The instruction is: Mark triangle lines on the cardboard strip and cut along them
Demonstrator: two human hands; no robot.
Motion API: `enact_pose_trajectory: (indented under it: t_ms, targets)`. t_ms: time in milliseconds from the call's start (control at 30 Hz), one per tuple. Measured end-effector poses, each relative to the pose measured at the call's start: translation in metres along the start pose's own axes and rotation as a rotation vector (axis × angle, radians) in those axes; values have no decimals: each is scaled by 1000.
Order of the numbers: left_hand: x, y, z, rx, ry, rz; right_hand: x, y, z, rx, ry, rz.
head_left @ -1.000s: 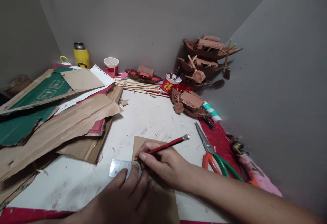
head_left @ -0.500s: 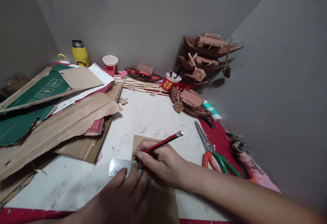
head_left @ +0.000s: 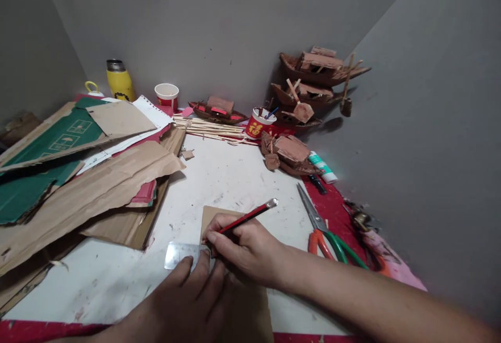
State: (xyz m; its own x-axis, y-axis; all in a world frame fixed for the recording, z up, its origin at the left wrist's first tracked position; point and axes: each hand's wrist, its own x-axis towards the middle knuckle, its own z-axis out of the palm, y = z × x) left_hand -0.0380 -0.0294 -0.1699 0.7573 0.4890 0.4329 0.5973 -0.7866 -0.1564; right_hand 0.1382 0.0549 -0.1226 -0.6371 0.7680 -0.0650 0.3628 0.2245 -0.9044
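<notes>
A piece of brown cardboard point(head_left: 250, 309) lies on the white work surface under both hands. Across it rests a clear ruler point(head_left: 179, 256), its left end sticking out past the cardboard edge. My left hand point(head_left: 191, 293) presses on the ruler with its fingers spread, palm down. Pinched in my right hand point(head_left: 246, 246) is a red and black pencil point(head_left: 250, 215), tilted up to the right. The pencil's tip is near the cardboard's left edge, close to the ruler, and mostly hidden by the fingers.
Torn cardboard point(head_left: 97, 191) is piled at left. Scissors point(head_left: 319, 223) lie right of my right hand. Behind are thin sticks point(head_left: 211, 128), a paper cup point(head_left: 259, 123), model boats point(head_left: 291, 150), a glue tube point(head_left: 323, 167) and a yellow bottle point(head_left: 120, 82).
The whole view has shifted slightly. Both hands, the pencil and the ruler hold nearly the same places on the cardboard.
</notes>
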Motion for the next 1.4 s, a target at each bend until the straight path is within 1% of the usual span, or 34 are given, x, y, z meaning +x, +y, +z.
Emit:
enact_pose_trajectory:
  t_ms: [100,233,333,433,533,600,667,800,933,1067,1167,1300,1400]
  targets:
    - [-1,0,0,6,-14,0,-1,2,-1,1,-8,13]
    - [-2,1,0,5,-52,9,-4,3,-2,-8,-8,-26]
    - [-3,0,0,-9,-73,15,-4,2,-4,-15,-8,-24]
    - [-3,-1,-2,13,-89,32,-2,0,-6,-15,-22,21]
    - [-2,-1,-2,24,-82,25,1,-2,-7,74,-35,112]
    - [-1,-1,-3,24,-73,15,2,-2,-7,123,-29,139]
    - [0,0,-4,24,-66,14,2,-1,-7,147,-20,134]
    - [-1,1,-6,6,-120,-5,0,-1,-5,188,-17,122]
    - [-1,0,-4,-4,-60,12,0,-1,-4,143,-13,125]
    - [2,-1,-6,-6,-45,11,2,0,-3,88,-12,100]
    - [6,-2,-11,7,-73,8,3,1,-3,85,-9,107]
    - [7,-3,-14,5,-78,9,2,1,-2,113,13,104]
    - [6,-1,-15,5,-144,-17,1,2,-2,94,7,102]
